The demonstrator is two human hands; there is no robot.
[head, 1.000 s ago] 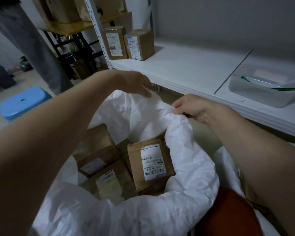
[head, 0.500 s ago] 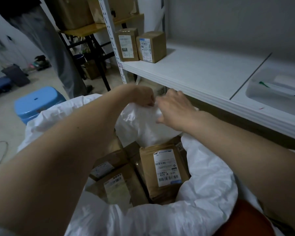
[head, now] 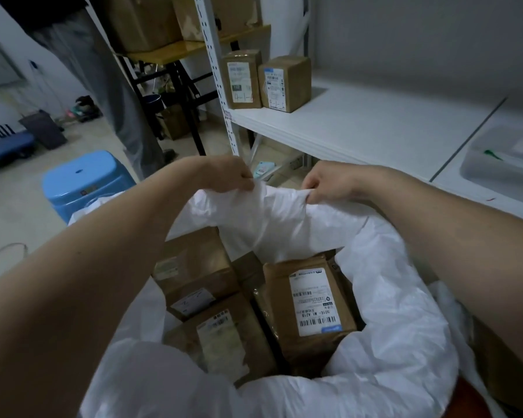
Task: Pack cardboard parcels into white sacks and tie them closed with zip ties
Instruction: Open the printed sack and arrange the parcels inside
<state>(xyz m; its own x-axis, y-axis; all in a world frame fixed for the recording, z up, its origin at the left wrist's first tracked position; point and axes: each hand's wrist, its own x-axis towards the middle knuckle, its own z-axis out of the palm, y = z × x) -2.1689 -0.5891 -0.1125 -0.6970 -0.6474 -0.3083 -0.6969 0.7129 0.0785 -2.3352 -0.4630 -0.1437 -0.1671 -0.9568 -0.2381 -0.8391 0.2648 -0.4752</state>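
1. Head view: the left hand [head: 230,173] pinches the far rim of the white sack [head: 399,312], its fingers curled over a fold of the fabric.
2. The right hand [head: 329,184] grips the same far rim just beside it, thumb and fingers closed on a bunched ridge of cloth; the stretch of rim between the two hands is pulled up and creased.
3. Below and nearer than both hands the sack's mouth stands open, its rolled edge curving round under the right forearm.
4. Inside the sack, under the right hand, lies a labelled parcel [head: 311,300] with its barcode label facing up.
5. Under the left forearm lie a brown parcel [head: 194,267] and, nearer the camera, a flat parcel [head: 224,336] with a pale label, touching one another.
6. Beyond the hands a white shelf [head: 375,125] carries two small boxes [head: 266,79] standing upright side by side, touching.
7. Far to the right of the right hand a clear plastic tray [head: 501,164] sits on the shelf, with something green in it too small to make out.
8. Left of the left hand a blue stool [head: 82,182] stands on the floor, with a person's grey trouser leg [head: 109,86] beyond it.
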